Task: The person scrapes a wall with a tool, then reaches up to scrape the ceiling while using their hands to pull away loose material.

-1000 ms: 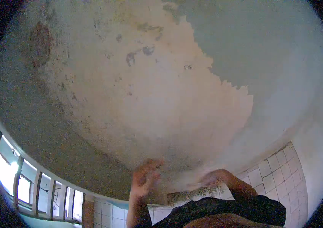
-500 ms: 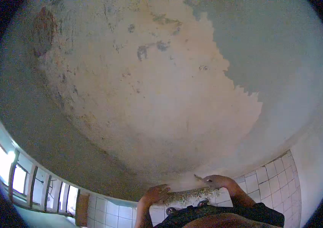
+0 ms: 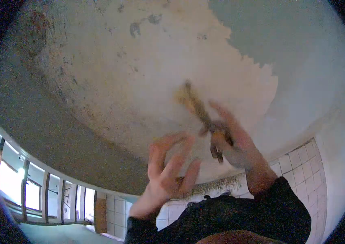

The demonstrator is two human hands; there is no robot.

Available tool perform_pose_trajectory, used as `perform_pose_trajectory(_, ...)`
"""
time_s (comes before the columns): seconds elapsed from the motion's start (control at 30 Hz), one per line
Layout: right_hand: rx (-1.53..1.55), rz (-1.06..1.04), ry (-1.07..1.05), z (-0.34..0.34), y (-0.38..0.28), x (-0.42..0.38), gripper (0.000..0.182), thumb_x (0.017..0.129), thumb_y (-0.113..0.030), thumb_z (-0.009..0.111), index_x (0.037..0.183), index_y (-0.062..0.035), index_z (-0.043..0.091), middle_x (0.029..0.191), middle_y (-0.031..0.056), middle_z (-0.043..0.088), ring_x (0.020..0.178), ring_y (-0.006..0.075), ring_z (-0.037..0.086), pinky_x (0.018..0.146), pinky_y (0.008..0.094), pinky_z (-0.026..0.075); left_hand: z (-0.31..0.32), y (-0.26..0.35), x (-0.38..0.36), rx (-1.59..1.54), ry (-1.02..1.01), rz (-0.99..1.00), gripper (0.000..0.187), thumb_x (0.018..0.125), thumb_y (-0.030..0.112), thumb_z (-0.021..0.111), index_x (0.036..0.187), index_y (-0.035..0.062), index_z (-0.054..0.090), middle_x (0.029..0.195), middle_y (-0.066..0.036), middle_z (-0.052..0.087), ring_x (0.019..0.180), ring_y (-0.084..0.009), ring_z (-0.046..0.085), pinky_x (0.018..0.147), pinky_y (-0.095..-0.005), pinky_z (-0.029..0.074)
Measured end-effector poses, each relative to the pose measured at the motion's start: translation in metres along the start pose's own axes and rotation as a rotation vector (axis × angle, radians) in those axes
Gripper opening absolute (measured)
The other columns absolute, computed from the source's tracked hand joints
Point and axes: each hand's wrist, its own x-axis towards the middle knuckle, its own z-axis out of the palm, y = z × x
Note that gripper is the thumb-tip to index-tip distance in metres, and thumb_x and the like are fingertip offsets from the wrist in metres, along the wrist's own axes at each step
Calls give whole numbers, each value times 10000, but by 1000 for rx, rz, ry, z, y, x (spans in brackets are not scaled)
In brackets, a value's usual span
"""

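Observation:
My right hand [image 3: 235, 146] is closed around the handle of a scraper [image 3: 198, 107], smeared by motion. Its far end points up and to the left, in front of the wall; contact with the surface cannot be made out. To the left, my left hand [image 3: 170, 168] is raised with fingers apart and bent, holding nothing. The wall [image 3: 156, 81] behind both hands has a large bare, pale patch with dark stains. Grey-green paint [image 3: 286, 36] with a ragged edge borders it at the upper right.
Crumbly debris [image 3: 217, 187] lies along a ledge at the wall's foot. White tiles [image 3: 298, 162] cover the floor at the right. A railing [image 3: 44, 199] stands before bright windows at the lower left, with a brown board [image 3: 100, 215] beside it.
Both hands have risen from low beside the debris to in front of the wall. The scraper came up with my right hand. The view has tilted slightly downward.

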Motion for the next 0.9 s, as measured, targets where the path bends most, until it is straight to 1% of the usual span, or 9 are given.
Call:
perform_pose_trajectory(0.13, 218, -175, 160, 27, -44, 14, 382, 937, -117, 455, 1302, -97, 344, 931, 72, 586, 561, 102, 528, 471, 250, 475, -11, 16, 65, 28, 88, 204, 464, 740, 175, 684, 1150, -18, 582, 1145, -225, 521, 1017, -368, 512, 869, -431, 432)
perform_pose_trajectory(0.23, 250, -582, 262, 34, -58, 29, 336, 949, -126, 453, 1272, -102, 363, 988, 75, 568, 691, 120, 571, 517, 219, 488, 0, 12, 105, 55, 170, 262, 453, 763, 195, 668, 1136, -43, 572, 1150, -245, 513, 1036, -391, 498, 903, -446, 410)
perform_pose_trajectory(0.27, 253, -598, 263, 21, -67, 28, 336, 949, -126, 453, 1272, -102, 363, 988, 75, 568, 691, 120, 571, 517, 219, 488, 5, 20, 122, 60, 210, 289, 451, 773, 202, 659, 1130, -58, 565, 1147, -252, 514, 1040, -406, 494, 922, -453, 398)
perform_pose_trajectory(0.33, 534, -514, 35, 9, -75, 30, 371, 942, -123, 463, 1296, -77, 360, 1042, 81, 580, 818, 129, 571, 637, 227, 502, 6, 25, 141, 81, 226, 286, 454, 787, 216, 644, 1126, -73, 557, 1158, -263, 511, 1051, -415, 489, 936, -459, 390)
perform_pose_trajectory(0.37, 538, -522, 40, 9, -82, 34, 371, 942, -123, 463, 1296, -77, 360, 1042, 81, 580, 818, 129, 571, 637, 227, 502, 6, 26, 148, 97, 242, 269, 460, 800, 230, 629, 1122, -88, 549, 1169, -274, 508, 1062, -424, 485, 949, -466, 381)
perform_pose_trajectory(0.43, 452, -498, 239, 14, -93, 45, 389, 934, -144, 469, 1306, -55, 400, 1104, 96, 590, 910, 141, 569, 764, 241, 481, 11, 17, 161, 170, 256, 288, 464, 816, 248, 607, 1120, -97, 546, 1188, -279, 504, 1073, -432, 478, 959, -469, 370)
perform_pose_trajectory(0.57, 270, -433, 265, 4, -99, 55, 336, 931, -172, 462, 1239, -38, 457, 1028, 111, 615, 879, 165, 587, 761, 276, 480, 13, 7, 168, 351, 241, 342, 476, 859, 294, 537, 1106, -113, 547, 1228, -294, 494, 1109, -449, 459, 978, -480, 347)
perform_pose_trajectory(0.87, 105, -380, 244, 3, -96, 72, 312, 923, -228, 448, 1103, -5, 572, 876, 140, 665, 819, 214, 623, 754, 347, 476, 8, -14, 173, 360, 214, 339, 486, 854, 312, 539, 1116, -97, 557, 1175, -273, 549, 1091, -444, 482, 981, -479, 336)
perform_pose_trajectory(0.9, 145, -365, 227, 2, -96, 71, 302, 923, -233, 446, 1065, -5, 582, 799, 126, 651, 745, 212, 616, 698, 351, 476, 9, -16, 174, 366, 213, 341, 486, 854, 312, 539, 1116, -97, 557, 1175, -273, 549, 1091, -444, 482, 981, -479, 336)
